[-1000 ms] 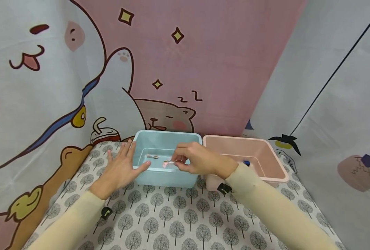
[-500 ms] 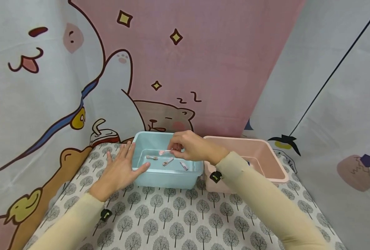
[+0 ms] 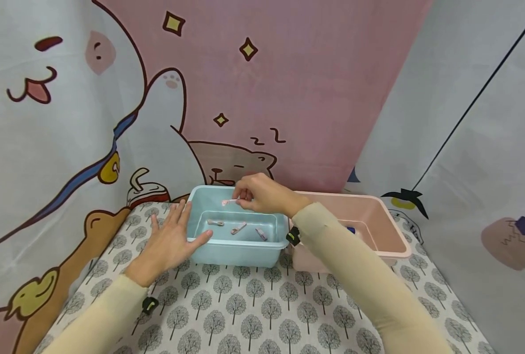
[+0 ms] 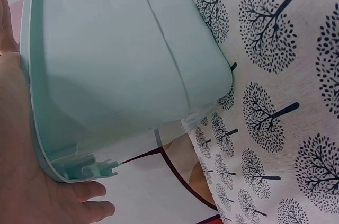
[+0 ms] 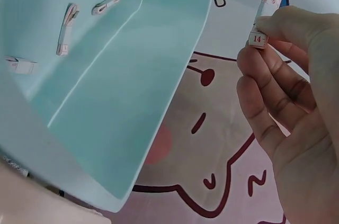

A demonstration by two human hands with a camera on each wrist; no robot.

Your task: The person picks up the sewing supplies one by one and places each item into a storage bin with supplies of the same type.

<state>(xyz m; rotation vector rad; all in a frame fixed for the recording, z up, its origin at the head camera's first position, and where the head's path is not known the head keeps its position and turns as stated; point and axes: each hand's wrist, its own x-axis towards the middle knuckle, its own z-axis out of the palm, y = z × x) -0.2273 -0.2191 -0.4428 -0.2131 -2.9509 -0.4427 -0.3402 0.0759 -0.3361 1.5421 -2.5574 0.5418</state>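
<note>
My right hand (image 3: 264, 192) pinches a folded tape measure (image 3: 230, 201) between thumb and fingers, above the back part of the light blue bin (image 3: 240, 253). In the right wrist view the pinched tape shows a red 14. Three more folded tape measures lie apart on the bin's floor: a left one (image 3: 215, 222), a middle one (image 3: 238, 228) and a right one (image 3: 261, 234). My left hand (image 3: 167, 243) rests against the blue bin's left rim, its fingers straight and spread. In the left wrist view the bin's outer wall (image 4: 116, 49) hides part of that hand.
To the right, close beside the blue bin, stands a pink bin (image 3: 390, 231); a small dark blue thing (image 3: 351, 229) shows inside, partly behind my right sleeve. Both stand on a tree-print cloth (image 3: 253, 309). A cartoon-print curtain (image 3: 306, 98) hangs behind.
My right hand has lifted the pinched tape measure upward and toward the back of the blue bin, uncovering tapes on its floor. My left hand stays at the rim.
</note>
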